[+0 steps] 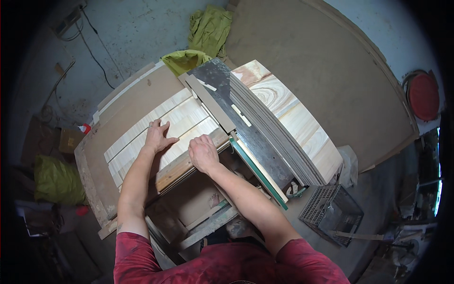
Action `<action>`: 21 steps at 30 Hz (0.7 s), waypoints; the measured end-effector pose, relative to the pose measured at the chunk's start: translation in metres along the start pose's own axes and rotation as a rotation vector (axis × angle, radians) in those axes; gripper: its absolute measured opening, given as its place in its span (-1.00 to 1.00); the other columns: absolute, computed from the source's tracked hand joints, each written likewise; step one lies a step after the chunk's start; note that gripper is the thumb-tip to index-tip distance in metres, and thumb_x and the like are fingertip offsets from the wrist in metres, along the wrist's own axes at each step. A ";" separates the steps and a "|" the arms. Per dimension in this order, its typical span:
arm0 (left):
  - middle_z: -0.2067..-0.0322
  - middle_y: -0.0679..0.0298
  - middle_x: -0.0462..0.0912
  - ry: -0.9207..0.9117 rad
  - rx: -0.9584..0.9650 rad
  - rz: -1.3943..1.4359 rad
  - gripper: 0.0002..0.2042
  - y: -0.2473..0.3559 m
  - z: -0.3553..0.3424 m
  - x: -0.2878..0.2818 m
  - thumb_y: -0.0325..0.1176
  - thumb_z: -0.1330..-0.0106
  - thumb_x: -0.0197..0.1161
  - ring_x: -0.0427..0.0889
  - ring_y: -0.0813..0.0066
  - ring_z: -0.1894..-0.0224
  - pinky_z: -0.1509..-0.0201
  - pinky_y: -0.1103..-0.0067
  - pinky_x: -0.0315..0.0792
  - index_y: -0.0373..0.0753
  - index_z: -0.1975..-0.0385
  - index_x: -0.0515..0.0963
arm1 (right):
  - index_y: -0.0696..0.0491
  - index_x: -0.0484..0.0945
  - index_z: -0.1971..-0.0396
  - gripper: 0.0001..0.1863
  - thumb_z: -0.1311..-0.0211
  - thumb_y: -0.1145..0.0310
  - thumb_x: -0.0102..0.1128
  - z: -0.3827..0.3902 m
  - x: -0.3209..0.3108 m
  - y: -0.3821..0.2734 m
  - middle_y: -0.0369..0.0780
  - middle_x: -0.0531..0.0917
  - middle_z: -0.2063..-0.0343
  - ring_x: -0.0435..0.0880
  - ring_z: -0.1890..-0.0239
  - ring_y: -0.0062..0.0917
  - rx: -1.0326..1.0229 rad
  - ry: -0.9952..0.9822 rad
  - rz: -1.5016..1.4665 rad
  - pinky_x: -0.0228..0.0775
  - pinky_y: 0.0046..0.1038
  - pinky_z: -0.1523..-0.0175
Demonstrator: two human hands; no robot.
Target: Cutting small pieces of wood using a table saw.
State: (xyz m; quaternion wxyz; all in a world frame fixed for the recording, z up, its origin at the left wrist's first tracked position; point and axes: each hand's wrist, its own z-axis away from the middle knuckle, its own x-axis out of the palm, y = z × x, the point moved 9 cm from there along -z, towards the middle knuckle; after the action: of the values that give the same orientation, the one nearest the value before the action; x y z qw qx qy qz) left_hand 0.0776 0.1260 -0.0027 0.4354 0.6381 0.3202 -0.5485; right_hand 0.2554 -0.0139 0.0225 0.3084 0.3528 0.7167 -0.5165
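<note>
My left hand [159, 137] rests open on rows of pale wooden strips [126, 147], its thumb and fingers spread. The strips lie side by side on a brown board [90, 161]. My right hand [203, 152] is closed, fingers curled at the near edge of the strips, above a front wooden rail [168, 177]; what it grips, if anything, is hidden. Just right of the strips are a narrow upright grey-brown board [220, 116] and a long green-edged piece [253, 168].
A dark scuffed surface [210, 71] and a striped-grain wood panel [293, 118] extend to the right. A large brown sheet [321, 66] leans behind. Yellow-green sacks [208, 28] sit at the back and left. A plastic crate [331, 213] lies lower right, a red round object [421, 94] far right.
</note>
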 end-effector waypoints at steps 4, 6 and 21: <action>-0.39 -0.28 0.51 0.011 0.059 0.042 -0.08 0.059 0.053 0.000 0.24 0.00 0.70 0.48 -0.31 -0.40 -0.52 0.04 0.45 -0.22 -0.35 0.69 | 0.09 0.72 0.25 -0.80 -0.46 0.27 0.25 0.063 -0.034 -0.001 -0.10 0.76 0.21 0.65 -0.06 -0.17 -0.002 0.032 0.048 0.39 -0.16 -0.39; -0.42 -0.31 0.48 -0.019 0.064 0.033 -0.09 0.090 0.088 0.005 0.26 -0.05 0.66 0.47 -0.34 -0.42 -0.53 0.04 0.43 -0.19 -0.38 0.67 | 0.09 0.72 0.28 -0.79 -0.44 0.26 0.29 0.102 -0.053 -0.004 -0.10 0.76 0.22 0.65 -0.03 -0.18 -0.015 0.047 0.060 0.40 -0.14 -0.33; -0.36 -0.34 0.41 0.038 0.068 0.144 -0.15 0.238 0.310 0.016 0.17 -0.05 0.70 0.37 -0.32 -0.45 -0.55 -0.10 0.19 -0.16 -0.34 0.68 | 0.02 0.57 0.55 -0.80 -0.16 0.35 0.43 0.330 -0.155 0.000 -0.19 0.57 0.47 0.59 0.30 -0.22 -0.135 0.203 0.048 0.44 -0.15 0.07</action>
State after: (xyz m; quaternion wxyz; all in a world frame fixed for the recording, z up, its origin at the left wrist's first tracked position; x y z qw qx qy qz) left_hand 0.1609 -0.2556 0.0243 0.4457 0.6841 0.2626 -0.5141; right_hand 0.3681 -0.3595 0.0567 0.2696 0.3987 0.7686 -0.4215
